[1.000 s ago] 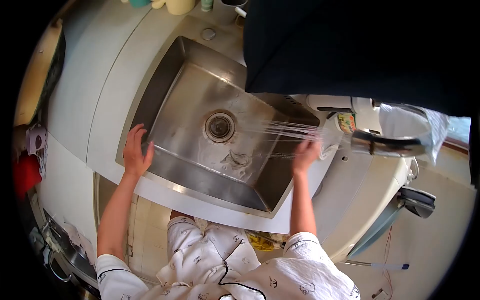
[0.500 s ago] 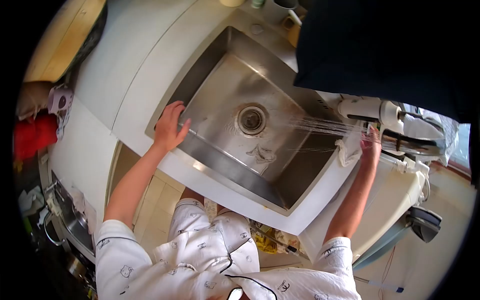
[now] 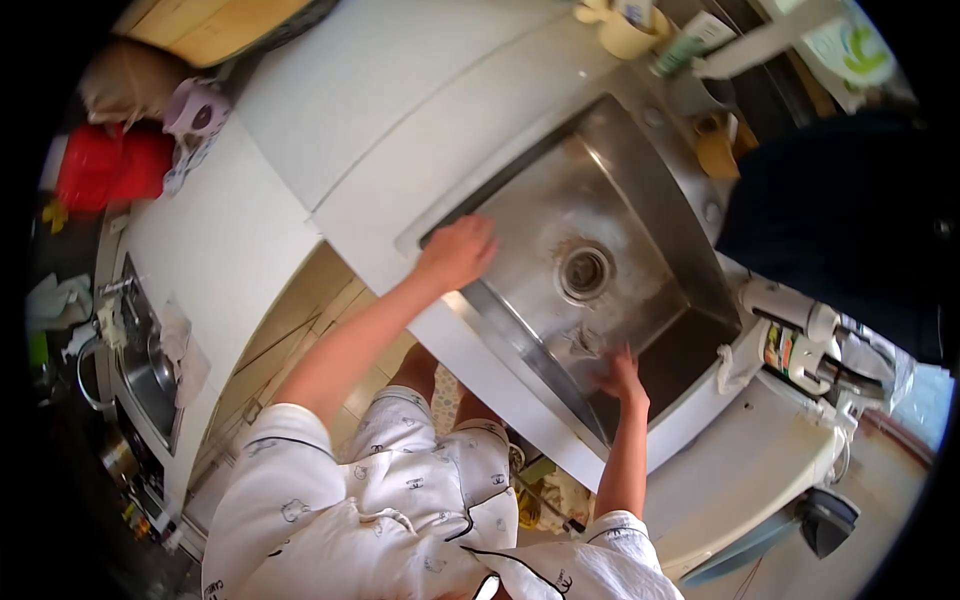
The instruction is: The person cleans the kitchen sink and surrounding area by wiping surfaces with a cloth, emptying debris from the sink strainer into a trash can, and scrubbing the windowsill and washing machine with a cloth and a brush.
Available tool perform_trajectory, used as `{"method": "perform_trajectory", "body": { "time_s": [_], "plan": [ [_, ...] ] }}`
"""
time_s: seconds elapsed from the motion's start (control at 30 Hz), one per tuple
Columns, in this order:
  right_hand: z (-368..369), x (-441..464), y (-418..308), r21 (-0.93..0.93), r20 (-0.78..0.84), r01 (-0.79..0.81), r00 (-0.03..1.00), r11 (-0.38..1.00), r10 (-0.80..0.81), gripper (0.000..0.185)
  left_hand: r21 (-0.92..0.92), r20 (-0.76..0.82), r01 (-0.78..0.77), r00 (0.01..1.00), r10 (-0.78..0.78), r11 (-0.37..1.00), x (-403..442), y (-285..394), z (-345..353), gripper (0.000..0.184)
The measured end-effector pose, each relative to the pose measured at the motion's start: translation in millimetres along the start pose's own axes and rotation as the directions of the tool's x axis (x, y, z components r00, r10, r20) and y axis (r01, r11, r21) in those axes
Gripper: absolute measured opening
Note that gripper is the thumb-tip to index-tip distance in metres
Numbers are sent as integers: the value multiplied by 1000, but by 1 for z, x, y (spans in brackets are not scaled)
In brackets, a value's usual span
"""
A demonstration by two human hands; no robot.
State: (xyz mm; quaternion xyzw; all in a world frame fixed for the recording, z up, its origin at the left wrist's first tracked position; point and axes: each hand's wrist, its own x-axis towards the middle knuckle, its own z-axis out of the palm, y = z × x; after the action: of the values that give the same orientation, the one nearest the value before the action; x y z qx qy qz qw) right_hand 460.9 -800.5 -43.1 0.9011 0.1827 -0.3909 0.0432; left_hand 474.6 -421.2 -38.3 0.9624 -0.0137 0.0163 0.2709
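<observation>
A steel sink (image 3: 640, 230) is set into the white counter, its round drain (image 3: 584, 273) showing. Over the sink's left front corner, my left hand (image 3: 460, 255) is closed, with its fingers curled and whatever lies under them hidden. My right hand (image 3: 622, 378) hangs above the front right part of the basin, fingers apart and smeared by motion, nothing visible in it. Close to its fingertips, a small pale wet patch or scrap (image 3: 583, 342) lies on the sink floor; I cannot tell which. The white faucet (image 3: 785, 308) stands at the right, no stream showing.
A pale crumpled cloth (image 3: 738, 368) hangs on the sink's right edge. Behind the sink stand a cream cup (image 3: 632, 32) and a yellow container (image 3: 716, 150). Dark fabric (image 3: 830, 200) covers the upper right. Red fabric (image 3: 115, 168) lies at the far left.
My right hand has left the faucet and come over the basin. The water spray has stopped. My left hand's fingers have curled in. The whole view has shifted.
</observation>
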Motion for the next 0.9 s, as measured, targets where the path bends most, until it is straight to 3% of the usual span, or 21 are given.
{"method": "perform_trajectory", "body": {
  "time_s": [0.07,0.1,0.17,0.2,0.23,0.27,0.3,0.33,0.4,0.47,0.5,0.57,0.6,0.63,0.67,0.7,0.73,0.77,0.8,0.83,0.9],
  "plan": [
    [26,12,0,307,-174,10,984,952,46,37,3,197,118,974,-116,993,2,4,2,18],
    [5,5,-19,387,-327,26,938,922,111,36,60,482,196,853,-201,979,9,1,7,11],
    [-39,-17,-55,483,-472,75,861,872,188,35,139,235,71,967,-102,988,-11,5,44,16],
    [-56,-25,-64,584,-408,101,894,805,184,36,198,352,72,926,-139,978,-8,31,33,18],
    [-43,-18,-47,761,-347,201,929,617,125,37,-128,387,153,917,-92,980,-11,55,16,21],
    [-87,-38,-82,843,-320,253,945,474,64,43,-432,523,312,851,-47,846,-1,80,4,30],
    [-111,-54,-112,946,-289,270,953,182,87,56,-773,355,274,934,32,573,1,102,20,36],
    [-116,-53,-113,948,-313,309,948,76,53,62,-925,374,378,924,74,-40,6,131,16,40],
    [-139,-71,-115,897,-410,397,911,-193,-35,62,-718,412,387,906,95,-579,-12,169,-50,38],
    [-139,-77,-98,739,-534,313,812,-597,-235,62,-870,481,474,877,-15,-135,-23,174,-56,37],
    [-132,-68,-86,712,-584,220,712,-666,-389,59,-855,502,510,860,-91,97,-29,177,-58,37],
    [-116,-81,-74,895,-417,446,843,10,-339,54,-654,501,563,823,-269,505,-50,184,-64,37],
    [-113,-83,-70,802,-386,468,880,370,-277,51,-477,471,583,801,-369,658,-58,184,-66,38],
    [-106,-82,-71,604,-396,427,894,673,-211,48,-57,201,419,894,-400,906,-69,189,-43,41],
    [-102,-84,-71,334,-440,320,885,887,-154,46,261,-388,284,906,-170,922,-84,181,-15,44],
    [-101,-81,-75,29,-519,165,846,986,-126,43,-16,-436,194,881,-181,981,-102,177,-27,42],
    [-102,-78,-80,-259,-612,-39,780,965,-132,41,-283,-491,61,848,-199,957,-123,175,-40,39],
    [-106,-78,-85,284,-529,253,846,925,-69,42,-484,-412,154,829,-380,862,-141,173,-47,38],
    [-112,-76,-92,751,-386,367,918,548,-86,43,-662,-304,224,792,-530,715,-158,170,-50,37],
    [-119,-82,-114,579,-468,450,866,680,-174,45,-808,-178,262,746,-642,528,-178,165,-54,36],
    [-124,-80,-161,155,-586,578,706,801,-397,50,-646,-170,503,638,-751,574,-234,150,-63,36]
  ]
}}
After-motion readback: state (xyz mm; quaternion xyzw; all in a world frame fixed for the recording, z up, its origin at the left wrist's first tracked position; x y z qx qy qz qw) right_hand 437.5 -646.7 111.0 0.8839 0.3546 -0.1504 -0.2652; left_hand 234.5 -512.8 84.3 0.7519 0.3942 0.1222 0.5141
